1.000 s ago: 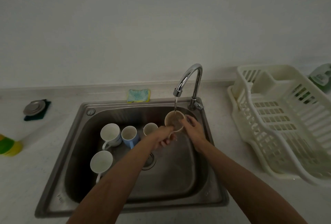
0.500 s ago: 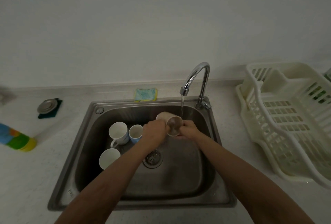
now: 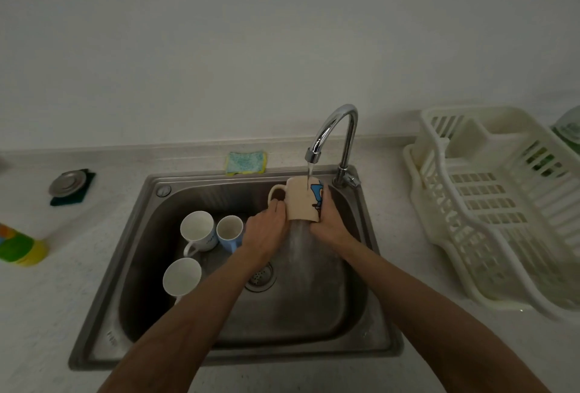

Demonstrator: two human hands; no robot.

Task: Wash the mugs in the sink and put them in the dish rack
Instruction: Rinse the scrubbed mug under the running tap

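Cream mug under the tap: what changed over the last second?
The cream mug went from upright and filling to tipped sideways, then upside down, water pouring out. Left hand and right hand kept their grip. The faucet runs as before; three mugs wait in the sink; the dish rack holds none.

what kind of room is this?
Most likely a home kitchen: a steel sink with a running tap, mugs in the basin, and a plastic dish rack on the counter.
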